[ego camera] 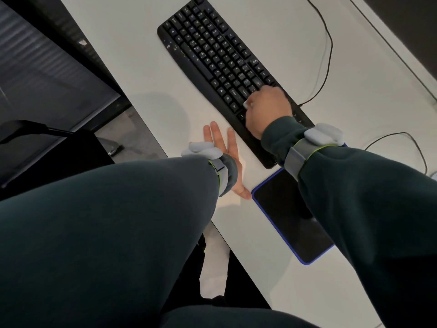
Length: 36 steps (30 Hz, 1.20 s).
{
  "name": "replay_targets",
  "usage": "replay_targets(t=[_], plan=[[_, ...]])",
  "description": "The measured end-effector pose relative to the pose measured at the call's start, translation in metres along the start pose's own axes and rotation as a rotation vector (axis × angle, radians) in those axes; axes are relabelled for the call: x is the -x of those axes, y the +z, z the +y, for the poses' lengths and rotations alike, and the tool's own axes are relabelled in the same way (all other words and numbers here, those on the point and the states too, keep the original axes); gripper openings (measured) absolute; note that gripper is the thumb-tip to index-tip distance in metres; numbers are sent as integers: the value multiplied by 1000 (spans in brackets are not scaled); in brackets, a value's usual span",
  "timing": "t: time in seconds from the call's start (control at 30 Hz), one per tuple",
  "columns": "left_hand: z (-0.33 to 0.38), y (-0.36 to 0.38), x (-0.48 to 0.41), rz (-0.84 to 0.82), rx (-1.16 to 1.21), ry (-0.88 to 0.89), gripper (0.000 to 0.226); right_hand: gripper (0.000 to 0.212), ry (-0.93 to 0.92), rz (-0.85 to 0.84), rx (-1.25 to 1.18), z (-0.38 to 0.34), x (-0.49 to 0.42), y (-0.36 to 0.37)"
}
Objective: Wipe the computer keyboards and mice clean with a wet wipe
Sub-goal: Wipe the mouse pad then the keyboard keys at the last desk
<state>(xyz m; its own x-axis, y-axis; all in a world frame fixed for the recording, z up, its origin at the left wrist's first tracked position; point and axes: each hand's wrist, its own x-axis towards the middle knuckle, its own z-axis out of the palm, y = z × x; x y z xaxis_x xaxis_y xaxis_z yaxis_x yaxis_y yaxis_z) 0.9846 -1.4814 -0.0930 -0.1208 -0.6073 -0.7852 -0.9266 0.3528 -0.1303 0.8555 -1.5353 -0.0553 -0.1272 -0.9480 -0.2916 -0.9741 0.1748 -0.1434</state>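
Right hand [266,107]: fingers curled down and bunched round a wet wipe [246,104]. Only a small white corner of the wipe shows at the thumb side; the rest is under the palm. The fist is pressed onto the right end of the black keyboard [212,50], near its front edge.

Left hand [227,152]: flat on the white desk [132,43], fingers straight and spread, holding nothing. It lies just beside the keyboard's front edge; whether it touches it I cannot tell.

Keyboard sits at a slant on the desk. Its cable [327,55] loops loosely behind it. A black mouse pad [283,209] with a blue rim lies just off the keyboard's near end, partly under the right sleeve. No mouse plainly in view.

Judgement: keyboard wipe in progress, with most of the key field to the left not under the hand.

Risks from here:
- Nothing is pinning the keyboard. A firm stroke could skid it across the smooth desk or drag on the cable.
- The wipe is bunched small, so bare knuckles may rub the keys instead of the cloth.
- Hard pressure could press keys and send input, or squeeze moisture between the caps.
- The sleeve may drag over the pad.
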Motion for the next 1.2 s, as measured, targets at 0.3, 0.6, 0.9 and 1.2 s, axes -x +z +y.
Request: replay_targets(t=[0.3, 0.6, 0.9, 1.2], plan=[[0, 0, -1, -6, -21, 5, 175, 29, -103, 40, 27, -12, 7, 1], [0, -1, 1, -12, 1, 7, 177, 31, 279, 172, -109, 39, -9, -10], [0, -1, 2, 2, 0, -6, 177, 30, 349, 129, -23, 39, 17, 2], [-1, 1, -7, 6, -100, 49, 173, 33, -148, 202, -187, -18, 40, 21]])
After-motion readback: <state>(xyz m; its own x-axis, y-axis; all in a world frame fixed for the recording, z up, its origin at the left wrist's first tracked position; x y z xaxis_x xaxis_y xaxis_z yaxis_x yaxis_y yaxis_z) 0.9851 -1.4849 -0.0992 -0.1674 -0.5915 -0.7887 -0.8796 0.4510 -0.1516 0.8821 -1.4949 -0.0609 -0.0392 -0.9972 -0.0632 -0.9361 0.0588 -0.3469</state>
